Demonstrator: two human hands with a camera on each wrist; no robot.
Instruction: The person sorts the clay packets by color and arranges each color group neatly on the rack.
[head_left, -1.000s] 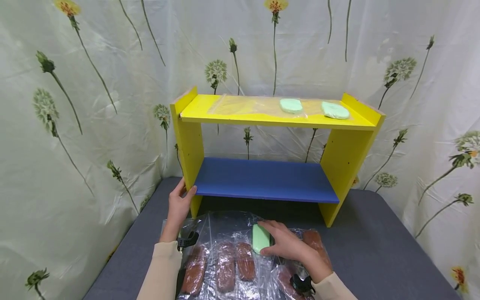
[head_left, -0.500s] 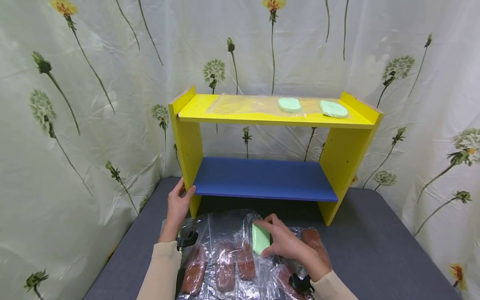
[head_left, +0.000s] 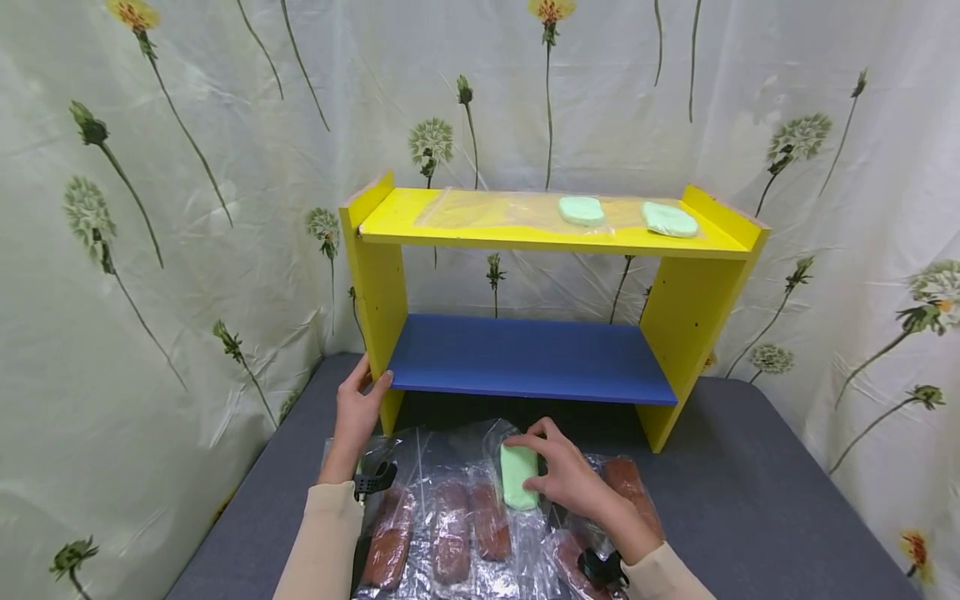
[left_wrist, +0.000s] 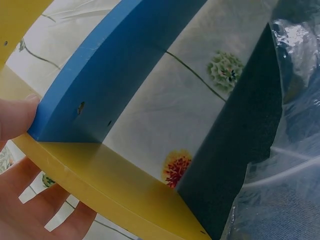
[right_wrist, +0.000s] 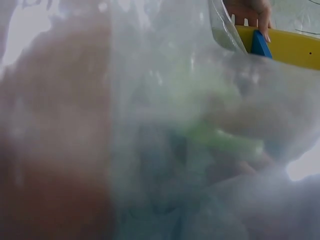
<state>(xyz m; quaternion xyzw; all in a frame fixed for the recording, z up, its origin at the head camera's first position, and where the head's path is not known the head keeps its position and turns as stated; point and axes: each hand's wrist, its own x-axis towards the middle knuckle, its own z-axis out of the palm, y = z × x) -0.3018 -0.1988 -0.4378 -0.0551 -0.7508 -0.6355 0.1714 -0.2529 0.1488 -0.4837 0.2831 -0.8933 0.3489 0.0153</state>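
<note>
In the head view my left hand (head_left: 357, 410) grips the left yellow side panel (head_left: 373, 300) of a small shelf unit. Its thumb lies at the front corner of the blue shelf (left_wrist: 95, 65) in the left wrist view, with the fingers behind the panel. My right hand (head_left: 566, 475) pinches a light green, rounded bar (head_left: 519, 477), soap-like in shape, between thumb and fingers. Clear plastic bags (head_left: 420, 454) lie around it. Beside it are several reddish-brown bars (head_left: 452, 537) under plastic. The right wrist view is mostly veiled by blurred plastic.
Two pale green bars in clear plastic, one of them (head_left: 581, 211), lie on the yellow top shelf (head_left: 480, 242). Another brown bar (head_left: 626, 479) sits right of my right hand. The unit stands on a dark grey table (head_left: 750, 500) before a flowered curtain (head_left: 225, 250).
My right fingers have bent more around the green bar, which has shifted slightly left. The plastic beside it has moved a little. My left hand stays on the panel.
</note>
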